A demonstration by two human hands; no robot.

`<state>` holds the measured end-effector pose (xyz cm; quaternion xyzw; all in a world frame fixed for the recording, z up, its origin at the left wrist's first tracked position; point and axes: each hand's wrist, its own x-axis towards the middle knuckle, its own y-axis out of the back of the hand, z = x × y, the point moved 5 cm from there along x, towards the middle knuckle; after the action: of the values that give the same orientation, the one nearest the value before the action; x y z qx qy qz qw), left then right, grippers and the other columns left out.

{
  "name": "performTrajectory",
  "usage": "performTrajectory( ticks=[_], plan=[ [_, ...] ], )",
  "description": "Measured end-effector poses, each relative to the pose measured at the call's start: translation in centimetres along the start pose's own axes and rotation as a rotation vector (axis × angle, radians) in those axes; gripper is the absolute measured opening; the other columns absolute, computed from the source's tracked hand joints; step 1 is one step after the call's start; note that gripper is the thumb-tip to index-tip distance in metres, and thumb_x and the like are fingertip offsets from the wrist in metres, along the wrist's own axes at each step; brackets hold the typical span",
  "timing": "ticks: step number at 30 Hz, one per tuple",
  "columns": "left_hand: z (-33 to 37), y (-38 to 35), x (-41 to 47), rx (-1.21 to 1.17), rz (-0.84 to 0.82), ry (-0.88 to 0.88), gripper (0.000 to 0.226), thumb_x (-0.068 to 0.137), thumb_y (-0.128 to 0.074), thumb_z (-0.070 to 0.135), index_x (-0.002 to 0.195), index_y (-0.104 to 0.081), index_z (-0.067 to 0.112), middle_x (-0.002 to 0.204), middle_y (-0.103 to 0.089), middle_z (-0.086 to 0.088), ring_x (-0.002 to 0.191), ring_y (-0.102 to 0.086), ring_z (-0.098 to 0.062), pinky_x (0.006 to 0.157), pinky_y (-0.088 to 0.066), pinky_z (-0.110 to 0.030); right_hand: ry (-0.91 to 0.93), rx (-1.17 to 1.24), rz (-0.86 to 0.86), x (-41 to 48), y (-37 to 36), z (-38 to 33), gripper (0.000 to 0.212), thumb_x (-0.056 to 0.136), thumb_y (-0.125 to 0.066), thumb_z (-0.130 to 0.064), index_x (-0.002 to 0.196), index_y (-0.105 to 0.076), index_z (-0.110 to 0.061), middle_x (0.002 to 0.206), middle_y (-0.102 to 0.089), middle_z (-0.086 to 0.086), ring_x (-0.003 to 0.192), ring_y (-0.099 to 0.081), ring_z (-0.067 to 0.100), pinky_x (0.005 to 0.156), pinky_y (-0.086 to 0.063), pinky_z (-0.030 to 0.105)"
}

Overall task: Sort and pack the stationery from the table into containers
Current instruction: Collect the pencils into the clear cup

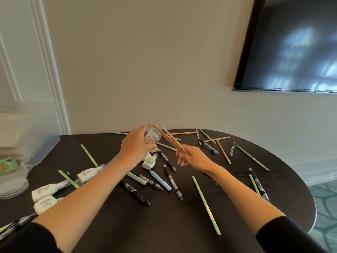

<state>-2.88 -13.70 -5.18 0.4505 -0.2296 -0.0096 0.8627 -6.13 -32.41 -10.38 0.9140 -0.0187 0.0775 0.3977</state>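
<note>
Wooden pencils (pixel 170 141) bunched in right hand (pixel 193 158), pinched at the near ends between thumb and fingers, far ends pointing up and away to the left, straight at glass jar (pixel 152 136). Jar gripped round the body by left hand (pixel 135 147), held up off table (pixel 164 225) and tipped over, mouth facing right toward the bunch. So long axis of the bunch pretty much lined up with the opening, far ends right at the rim or maybe just past it. Honestly can't tell through the glass, bit blurry there. Guessing next: slide along that same line, up and left, then let go once seated. Right hand for the feeding, left only for steadying. Could snag on the rim, looks slightly fanned out at the far end. Plenty left to sort too: more wooden ones (pixel 223 151) lying near the back edge, on the right-hand side, plus green sticks (pixel 206 205), black pens (pixel 172 182) and small white dispensers (pixel 148 163) scattered all over. Clear plastic tubs (pixel 18 125) stacked at far left.
</note>
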Motion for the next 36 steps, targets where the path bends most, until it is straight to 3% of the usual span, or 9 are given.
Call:
performTrajectory(
  ticks=[9, 15, 18, 22, 24, 27, 31, 34, 36],
  plan=[
    [-1.1, 0.7, 0.0, 0.015, -0.003, 0.009, 0.069, 0.076, -0.073, 0.036, 0.135, -0.042, 0.018, 0.122, -0.059, -0.003, 0.110, -0.055, -0.025, 0.090, -0.045, -0.038, 0.034, -0.131, -0.053, -0.1, 1.4, -0.2, 0.016, 0.095, -0.043, -0.005, 0.098, -0.059, -0.008, 0.080, -0.064, 0.002, 0.069, -0.059, 0.009, 0.075, -0.047, 0.021],
    [-1.2, 0.7, -0.3, 0.030, -0.098, -0.046, 0.074, 0.076, -0.075, 0.033, 0.139, -0.039, 0.020, 0.119, -0.060, -0.001, 0.110, -0.055, -0.020, 0.091, -0.043, -0.034, 0.056, -0.379, -0.037, 0.7, 3.4, -1.2, 0.026, 0.095, -0.039, -0.002, 0.108, -0.060, -0.010, 0.087, -0.059, -0.001, 0.083, -0.056, 0.015, 0.086, -0.048, 0.032],
    [-0.8, 1.1, -0.7, -0.003, -0.127, -0.084, 0.065, 0.076, -0.075, 0.028, 0.133, -0.045, 0.021, 0.106, -0.061, 0.000, 0.099, -0.056, -0.019, 0.085, -0.042, -0.031, 0.111, -0.511, -0.008, 1.5, 4.5, -2.9, 0.031, 0.095, -0.038, -0.002, 0.112, -0.061, -0.014, 0.094, -0.063, 0.003, 0.087, -0.056, 0.018, 0.085, -0.045, 0.033],
    [-1.1, 1.2, -1.2, -0.099, -0.171, -0.074, 0.066, 0.074, -0.076, 0.025, 0.132, -0.047, 0.018, 0.121, -0.060, -0.001, 0.114, -0.055, -0.019, 0.096, -0.043, -0.034, 0.187, -0.829, 0.105, 2.8, 6.1, -5.0, 0.031, 0.094, -0.036, -0.002, 0.100, -0.060, -0.022, 0.098, -0.065, 0.002, 0.081, -0.045, 0.018, 0.076, -0.031, 0.027],
    [-1.5, 1.2, -1.4, -0.170, -0.197, -0.063, 0.071, 0.072, -0.078, 0.026, 0.135, -0.046, 0.023, 0.123, -0.059, 0.004, 0.116, -0.053, -0.015, 0.098, -0.042, -0.032, 0.203, -0.878, 0.139, 3.1, 6.5, -5.5, 0.038, 0.094, -0.035, 0.000, 0.109, -0.060, -0.025, 0.100, -0.064, 0.000, 0.089, -0.048, 0.021, 0.088, -0.029, 0.030],
    [-1.2, 1.3, -1.6, -0.243, -0.244, -0.104, 0.058, 0.073, -0.077, 0.024, 0.126, -0.053, 0.022, 0.107, -0.058, 0.012, 0.101, -0.054, -0.009, 0.085, -0.041, -0.023, 0.205, -0.893, 0.165, 3.2, 6.3, -6.0, 0.041, 0.097, -0.034, -0.003, 0.123, -0.054, -0.027, 0.110, -0.060, -0.001, 0.112, -0.046, 0.024, 0.110, -0.015, 0.039],
    [-0.9, 1.5, -1.2, -0.290, -0.256, -0.138, 0.058, 0.073, -0.076, 0.026, 0.127, -0.053, 0.023, 0.097, -0.058, 0.011, 0.083, -0.050, -0.002, 0.069, -0.036, -0.010, 0.259, -1.070, 0.165, 3.6, 5.5, -7.8, 0.044, 0.097, -0.039, -0.004, 0.133, -0.044, -0.028, 0.123, -0.054, -0.002, 0.121, -0.039, 0.024, 0.114, -0.004, 0.045],
    [-1.5, 1.4, -0.8, -0.414, -0.259, -0.050, 0.067, 0.072, -0.078, 0.026, 0.132, -0.050, 0.021, 0.105, -0.060, 0.006, 0.096, -0.051, -0.010, 0.084, -0.037, -0.019, 0.302, -1.127, 0.135, 3.9, 5.5, -8.7, 0.045, 0.098, -0.039, -0.005, 0.135, -0.040, -0.030, 0.124, -0.053, -0.002, 0.120, -0.039, 0.023, 0.114, -0.004, 0.046],
    [-1.8, 1.3, -0.6, -0.486, -0.274, -0.024, 0.066, 0.071, -0.078, 0.025, 0.132, -0.051, 0.021, 0.094, -0.059, 0.010, 0.100, -0.057, -0.017, 0.088, -0.039, -0.023, 0.328, -1.161, 0.105, 4.1, 5.5, -9.6, 0.047, 0.098, -0.037, -0.006, 0.138, -0.037, -0.032, 0.123, -0.053, -0.001, 0.121, -0.039, 0.023, 0.114, -0.002, 0.049]
  ],
)
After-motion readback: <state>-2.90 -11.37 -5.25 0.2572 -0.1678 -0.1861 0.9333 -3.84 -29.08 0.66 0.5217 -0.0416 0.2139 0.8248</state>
